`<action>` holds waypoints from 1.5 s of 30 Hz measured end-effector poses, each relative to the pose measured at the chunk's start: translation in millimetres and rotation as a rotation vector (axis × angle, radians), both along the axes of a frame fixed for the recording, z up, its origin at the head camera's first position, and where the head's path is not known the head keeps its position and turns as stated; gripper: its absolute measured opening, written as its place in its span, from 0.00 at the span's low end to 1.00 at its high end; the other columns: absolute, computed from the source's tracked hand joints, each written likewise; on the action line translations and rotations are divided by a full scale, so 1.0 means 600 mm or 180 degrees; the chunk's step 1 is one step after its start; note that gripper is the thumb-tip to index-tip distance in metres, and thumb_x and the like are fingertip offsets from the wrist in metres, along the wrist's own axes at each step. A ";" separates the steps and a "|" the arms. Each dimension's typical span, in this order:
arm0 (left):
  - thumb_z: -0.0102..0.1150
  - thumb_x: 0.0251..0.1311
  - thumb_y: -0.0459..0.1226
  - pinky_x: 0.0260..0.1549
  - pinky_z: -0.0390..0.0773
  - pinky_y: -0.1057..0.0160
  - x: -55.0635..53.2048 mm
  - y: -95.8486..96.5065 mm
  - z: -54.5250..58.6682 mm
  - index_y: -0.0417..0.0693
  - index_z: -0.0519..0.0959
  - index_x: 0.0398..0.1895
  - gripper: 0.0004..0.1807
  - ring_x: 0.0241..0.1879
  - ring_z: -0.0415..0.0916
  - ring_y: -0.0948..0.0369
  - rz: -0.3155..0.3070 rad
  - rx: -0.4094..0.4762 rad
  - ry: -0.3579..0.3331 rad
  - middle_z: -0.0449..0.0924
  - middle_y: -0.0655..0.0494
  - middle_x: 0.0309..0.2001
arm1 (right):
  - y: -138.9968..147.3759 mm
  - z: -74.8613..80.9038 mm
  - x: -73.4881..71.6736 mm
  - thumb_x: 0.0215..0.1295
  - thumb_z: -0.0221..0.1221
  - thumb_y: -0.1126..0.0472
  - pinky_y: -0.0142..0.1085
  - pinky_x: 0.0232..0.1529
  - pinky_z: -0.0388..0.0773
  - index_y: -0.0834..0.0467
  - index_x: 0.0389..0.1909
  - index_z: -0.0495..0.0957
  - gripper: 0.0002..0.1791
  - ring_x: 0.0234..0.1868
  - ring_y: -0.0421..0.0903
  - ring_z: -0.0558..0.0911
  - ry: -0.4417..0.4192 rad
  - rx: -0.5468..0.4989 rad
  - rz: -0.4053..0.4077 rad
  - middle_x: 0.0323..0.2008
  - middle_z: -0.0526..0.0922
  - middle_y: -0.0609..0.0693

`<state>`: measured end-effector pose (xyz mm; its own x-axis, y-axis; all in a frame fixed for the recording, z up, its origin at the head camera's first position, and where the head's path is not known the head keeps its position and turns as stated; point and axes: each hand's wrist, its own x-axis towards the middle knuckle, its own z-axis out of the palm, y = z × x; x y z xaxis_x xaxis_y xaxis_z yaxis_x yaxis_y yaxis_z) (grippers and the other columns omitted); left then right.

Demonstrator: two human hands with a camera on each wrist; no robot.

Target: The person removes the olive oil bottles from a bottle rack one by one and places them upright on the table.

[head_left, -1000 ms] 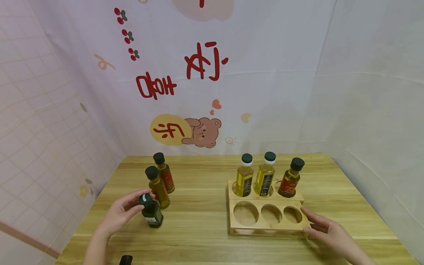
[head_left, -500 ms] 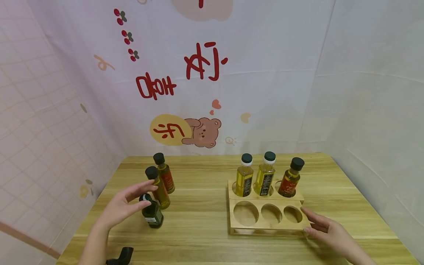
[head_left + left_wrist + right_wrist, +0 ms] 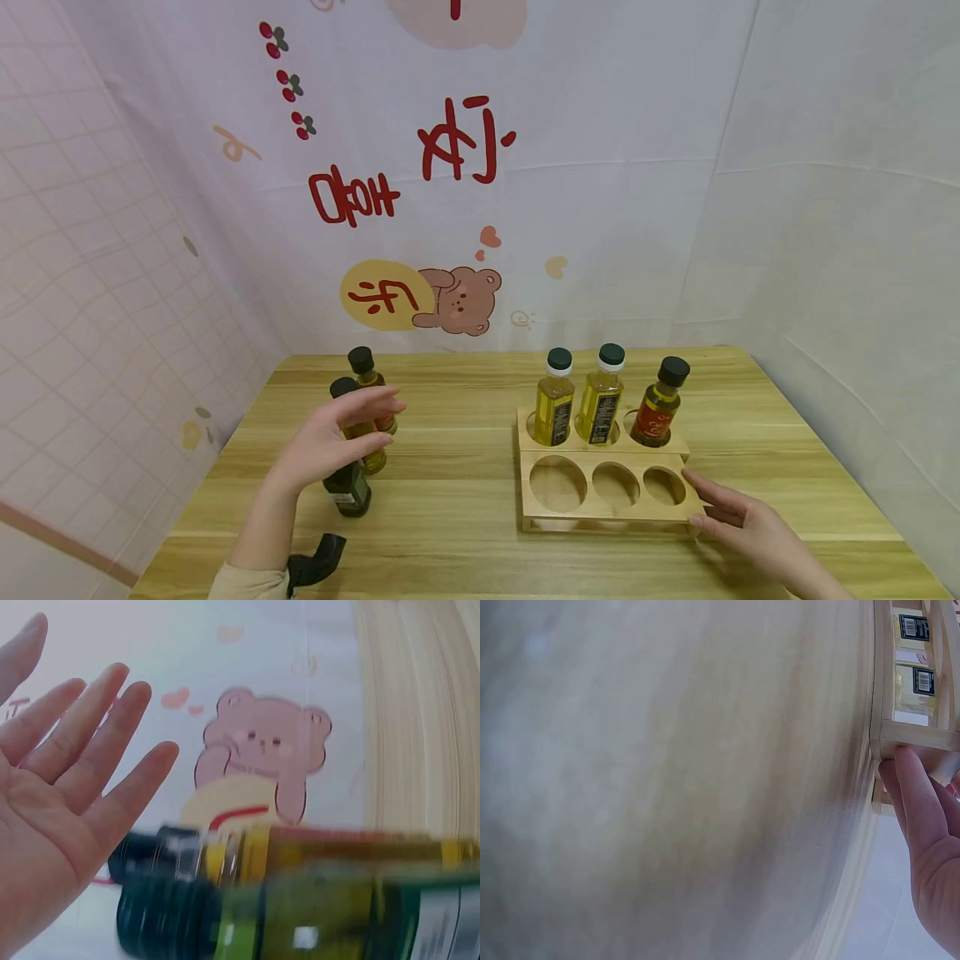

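Observation:
My left hand [image 3: 330,437], fingers extended and thumb apart, hovers in front of the bottles at the left, holding nothing. Below it stands a square dark green bottle [image 3: 349,493], its cap hidden in the head view but showing in the left wrist view. Behind are two oil bottles with black caps: a nearer one [image 3: 373,463] and a farther one [image 3: 369,377], both partly covered by the hand. At the right, my right hand [image 3: 753,533] rests its fairly straight fingers and thumb against the right end of a two-tier wooden bottle rack [image 3: 617,527].
The rack's back row holds two clear yellow-oil bottles [image 3: 553,410] [image 3: 601,407] and a red-labelled dark bottle [image 3: 656,417]. Three round holes show in its front tier. A black strap-like piece [image 3: 317,562] sits by my left wrist. A printed cloth [image 3: 600,192] hangs behind the table.
My left hand has let go of the dark green bottle's cap, opened, and moved up and right. The bottle stays standing. My right hand and the rack hold still.

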<state>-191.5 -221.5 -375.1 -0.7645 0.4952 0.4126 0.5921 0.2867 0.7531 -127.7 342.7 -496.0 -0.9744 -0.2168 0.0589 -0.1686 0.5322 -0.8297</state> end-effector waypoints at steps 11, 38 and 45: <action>0.67 0.61 0.33 0.55 0.77 0.52 -0.035 0.090 -0.027 0.47 0.74 0.66 0.28 0.54 0.79 0.53 -0.0067 0.0032 -0.0152 0.83 0.53 0.52 | 0.001 -0.001 0.001 0.67 0.63 0.61 0.29 0.43 0.81 0.68 0.70 0.64 0.34 0.50 0.28 0.76 -0.0033 -0.0007 -0.0002 0.66 0.63 0.68; 0.68 0.61 0.38 0.57 0.75 0.50 -0.097 0.262 -0.030 0.45 0.75 0.64 0.27 0.53 0.79 0.54 0.0044 0.0218 -0.0509 0.83 0.48 0.52 | -0.001 0.002 0.002 0.67 0.64 0.59 0.28 0.44 0.81 0.67 0.70 0.65 0.34 0.49 0.27 0.76 -0.0064 0.0029 -0.0061 0.66 0.66 0.61; 0.68 0.61 0.37 0.58 0.74 0.49 -0.112 0.298 -0.028 0.45 0.74 0.65 0.28 0.55 0.78 0.54 0.0098 0.0396 -0.0466 0.82 0.50 0.54 | -0.001 0.002 0.002 0.67 0.64 0.59 0.28 0.44 0.80 0.66 0.70 0.66 0.34 0.50 0.27 0.76 -0.0024 0.0023 -0.0057 0.64 0.67 0.47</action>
<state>-258.9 -42.8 -392.2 -0.8348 0.4228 0.3526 0.4662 0.2022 0.8613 -126.6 342.3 -494.8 -0.9786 -0.1999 0.0499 -0.1527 0.5410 -0.8270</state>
